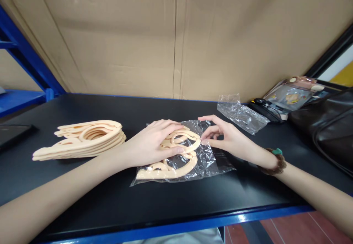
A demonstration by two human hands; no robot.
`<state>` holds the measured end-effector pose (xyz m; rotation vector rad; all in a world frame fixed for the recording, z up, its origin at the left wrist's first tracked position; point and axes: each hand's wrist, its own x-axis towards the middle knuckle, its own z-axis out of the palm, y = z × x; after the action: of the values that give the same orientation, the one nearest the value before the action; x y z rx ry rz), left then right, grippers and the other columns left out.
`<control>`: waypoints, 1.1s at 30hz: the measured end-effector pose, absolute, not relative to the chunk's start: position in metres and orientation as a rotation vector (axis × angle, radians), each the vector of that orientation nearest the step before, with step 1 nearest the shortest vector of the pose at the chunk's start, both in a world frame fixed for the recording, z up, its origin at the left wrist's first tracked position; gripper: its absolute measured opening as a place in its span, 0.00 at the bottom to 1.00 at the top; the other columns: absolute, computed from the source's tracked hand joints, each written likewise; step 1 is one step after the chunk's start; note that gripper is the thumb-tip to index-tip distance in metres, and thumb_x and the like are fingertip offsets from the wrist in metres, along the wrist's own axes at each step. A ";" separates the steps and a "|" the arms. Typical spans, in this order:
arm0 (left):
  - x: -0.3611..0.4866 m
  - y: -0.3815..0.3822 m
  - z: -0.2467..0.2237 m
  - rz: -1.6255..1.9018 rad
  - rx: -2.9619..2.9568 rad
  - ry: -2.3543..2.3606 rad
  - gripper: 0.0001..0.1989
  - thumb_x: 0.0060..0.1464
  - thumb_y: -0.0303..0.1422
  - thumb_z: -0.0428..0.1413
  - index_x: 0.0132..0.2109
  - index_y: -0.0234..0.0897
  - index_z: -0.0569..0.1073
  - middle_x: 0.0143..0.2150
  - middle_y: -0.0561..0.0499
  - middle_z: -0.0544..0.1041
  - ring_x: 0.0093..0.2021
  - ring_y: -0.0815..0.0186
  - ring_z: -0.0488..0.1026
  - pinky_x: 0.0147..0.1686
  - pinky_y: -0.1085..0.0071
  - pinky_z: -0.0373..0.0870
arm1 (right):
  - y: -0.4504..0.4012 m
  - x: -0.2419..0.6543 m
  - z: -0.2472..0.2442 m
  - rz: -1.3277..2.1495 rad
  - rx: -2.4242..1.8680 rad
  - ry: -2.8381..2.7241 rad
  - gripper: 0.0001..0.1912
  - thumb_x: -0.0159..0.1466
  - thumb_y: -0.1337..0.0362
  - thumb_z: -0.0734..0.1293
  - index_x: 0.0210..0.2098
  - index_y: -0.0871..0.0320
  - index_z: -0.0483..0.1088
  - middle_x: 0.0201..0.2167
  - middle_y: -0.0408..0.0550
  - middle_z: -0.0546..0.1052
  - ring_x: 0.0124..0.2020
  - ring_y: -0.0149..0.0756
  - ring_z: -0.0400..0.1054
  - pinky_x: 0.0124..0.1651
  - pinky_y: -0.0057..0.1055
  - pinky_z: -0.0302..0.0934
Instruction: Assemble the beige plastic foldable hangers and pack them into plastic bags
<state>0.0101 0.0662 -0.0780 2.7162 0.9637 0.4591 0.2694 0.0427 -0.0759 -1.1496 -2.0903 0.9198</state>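
Note:
A clear plastic bag (208,161) lies on the black tabletop in front of me, with a beige curved hanger-like piece (168,173) inside it. A second beige looped piece (193,146) is on top, under my left hand (157,141). That hand grips it with the thumb along the near side and the fingers over the far side; its tail end is hidden by the palm. At the loop's rounded right end, my right hand (223,135) pinches the bag's film between thumb and curled fingers, its index finger stretched out. How far the upper piece is inside the bag is unclear.
To the left stands a stack of several matching beige pieces (91,141). A dark flat device (13,135) lies at the far left. Another clear bag (239,111), a black mouse-like object (260,102) and a dark leather bag (325,122) are at the right. Cardboard (176,38) walls the back.

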 end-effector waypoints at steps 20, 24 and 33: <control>0.009 0.066 -0.078 0.423 2.752 0.975 0.26 0.59 0.52 0.49 0.61 0.47 0.62 0.60 0.51 0.65 0.58 0.58 0.62 0.56 0.60 0.59 | 0.041 0.271 -0.073 1.010 -1.040 -2.172 0.38 0.64 0.65 0.64 0.67 0.49 0.40 0.43 0.46 0.78 0.42 0.36 0.72 0.40 0.34 0.64; 0.009 0.066 -0.079 0.428 2.768 0.974 0.25 0.60 0.51 0.49 0.60 0.47 0.63 0.60 0.51 0.65 0.58 0.57 0.62 0.56 0.60 0.59 | 0.038 0.272 -0.074 1.185 -0.938 -2.179 0.39 0.63 0.70 0.62 0.67 0.49 0.38 0.49 0.49 0.75 0.48 0.36 0.71 0.45 0.35 0.65; 0.008 0.065 -0.077 0.387 2.751 0.990 0.27 0.60 0.52 0.46 0.62 0.45 0.62 0.63 0.47 0.62 0.61 0.55 0.60 0.57 0.58 0.60 | 0.039 0.272 -0.076 1.029 -1.008 -2.184 0.38 0.67 0.68 0.58 0.68 0.52 0.32 0.44 0.48 0.77 0.47 0.35 0.72 0.55 0.40 0.63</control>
<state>0.0077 0.0646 -0.0770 2.7514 0.9899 0.3867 0.2723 0.0390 -0.0764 -1.0079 -2.1836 1.0286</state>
